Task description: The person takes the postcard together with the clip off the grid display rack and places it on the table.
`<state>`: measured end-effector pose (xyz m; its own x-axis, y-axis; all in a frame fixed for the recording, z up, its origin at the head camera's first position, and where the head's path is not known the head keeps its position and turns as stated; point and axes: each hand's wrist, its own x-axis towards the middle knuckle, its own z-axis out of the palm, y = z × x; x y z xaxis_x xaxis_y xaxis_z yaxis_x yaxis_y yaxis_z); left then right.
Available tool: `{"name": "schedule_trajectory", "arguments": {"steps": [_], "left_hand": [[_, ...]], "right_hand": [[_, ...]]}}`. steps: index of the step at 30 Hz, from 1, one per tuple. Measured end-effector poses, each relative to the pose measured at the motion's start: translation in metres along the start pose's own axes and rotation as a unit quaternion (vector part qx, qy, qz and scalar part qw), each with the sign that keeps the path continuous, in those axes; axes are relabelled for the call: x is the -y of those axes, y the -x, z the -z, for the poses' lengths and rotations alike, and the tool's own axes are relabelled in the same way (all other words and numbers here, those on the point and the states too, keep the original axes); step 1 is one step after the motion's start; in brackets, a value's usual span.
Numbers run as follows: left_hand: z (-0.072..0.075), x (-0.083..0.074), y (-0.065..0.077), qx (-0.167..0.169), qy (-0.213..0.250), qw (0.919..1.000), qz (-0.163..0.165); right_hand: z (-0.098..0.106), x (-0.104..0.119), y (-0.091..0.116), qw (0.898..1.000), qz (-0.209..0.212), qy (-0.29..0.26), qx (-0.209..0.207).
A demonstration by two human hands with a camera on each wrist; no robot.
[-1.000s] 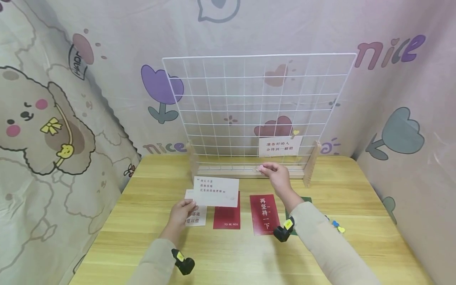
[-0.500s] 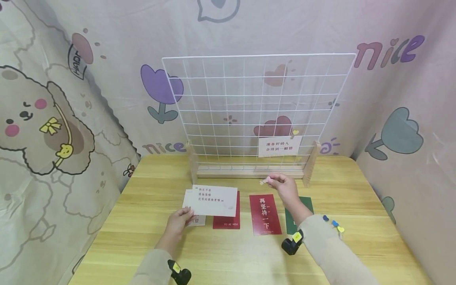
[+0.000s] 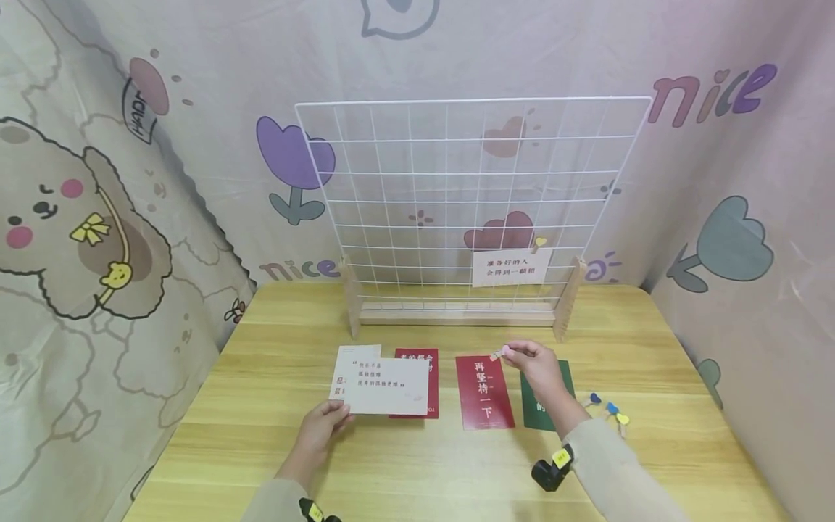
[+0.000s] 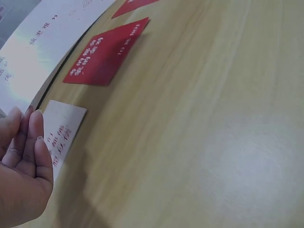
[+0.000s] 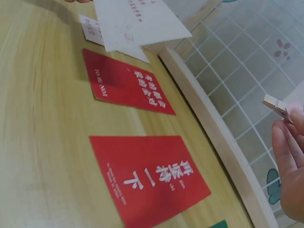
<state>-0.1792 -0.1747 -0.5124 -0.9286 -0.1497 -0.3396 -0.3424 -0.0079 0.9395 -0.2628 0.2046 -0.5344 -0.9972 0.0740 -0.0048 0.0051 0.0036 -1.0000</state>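
Note:
My left hand pinches a white card with printed writing by its lower left corner, thumb on top. The card is held above the table and overlaps another white card and a red card lying beneath it. In my right hand, thumb and fingers pinch a small wooden clothespin with a pink piece on it. That hand hovers over a red card and partly covers a green card.
Behind the cards stands a white wire grid on a wooden base. A white card hangs on it from a clothespin with a yellow heart. Blue and yellow heart clothespins lie at right on the wooden table.
Both hands have drawn back from the grid toward the person, the left lowering its white card. The right hand, still pinching the clothespin, has also shifted right.

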Motion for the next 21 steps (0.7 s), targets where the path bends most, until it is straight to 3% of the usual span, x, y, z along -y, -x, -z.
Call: {"name": "schedule_trajectory", "arguments": {"steps": [5,9,12,13,21], "left_hand": [[0.004,0.004,0.007,0.001,-0.010,0.9999,0.011],[0.006,0.006,0.011,0.005,-0.013,0.9997,0.017],[0.008,0.010,0.013,0.008,-0.019,0.9995,0.023],[0.009,0.011,0.013,0.009,-0.025,0.9993,0.026],[0.015,0.021,0.022,0.020,-0.033,0.9984,0.041]], "right_hand": [[-0.008,0.047,0.032,0.998,-0.054,0.036,-0.022],[0.007,0.026,0.033,0.999,-0.020,-0.025,0.005],[0.023,-0.004,0.028,0.998,0.004,-0.057,0.028],[0.022,0.001,0.033,0.998,-0.003,-0.054,0.027],[0.049,-0.046,0.033,0.996,-0.052,-0.066,-0.039]]}}
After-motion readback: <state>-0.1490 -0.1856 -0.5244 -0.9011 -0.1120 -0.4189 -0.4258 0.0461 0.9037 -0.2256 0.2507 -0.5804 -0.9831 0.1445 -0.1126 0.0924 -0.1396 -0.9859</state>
